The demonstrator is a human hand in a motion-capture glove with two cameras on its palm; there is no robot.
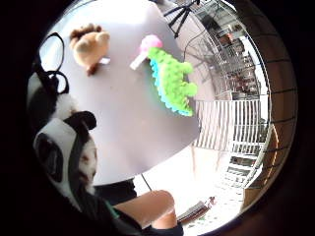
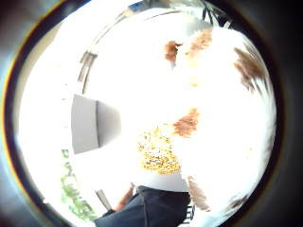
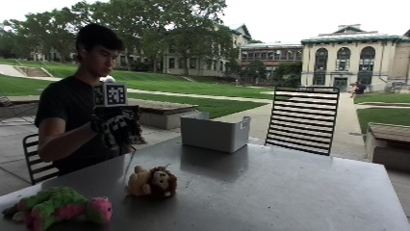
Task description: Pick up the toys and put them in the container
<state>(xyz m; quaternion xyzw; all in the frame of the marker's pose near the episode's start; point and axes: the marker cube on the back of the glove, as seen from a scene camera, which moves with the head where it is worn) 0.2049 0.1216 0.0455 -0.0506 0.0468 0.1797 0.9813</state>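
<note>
My gloved right hand (image 3: 115, 129) is raised above the near-left part of the table, level with the person's chest. Its fingers curl round a white plush toy with brown and black patches (image 2: 222, 94), which lies close against the palm (image 1: 64, 152); in the outside view the hand mostly hides it. The grey open container (image 3: 214, 132) stands further along the table, apart from the hand, and shows as a grey box (image 2: 92, 123). A tan plush lion (image 3: 152, 182) (image 1: 90, 45) and a green plush reptile with a pink head (image 3: 57, 207) (image 1: 172, 81) lie on the table below the hand.
The grey metal table (image 3: 275, 192) stretches bare to the right. A black slatted chair (image 3: 301, 120) stands at its far side, behind the container. The person sits on another chair (image 3: 35, 159) at the table's left end.
</note>
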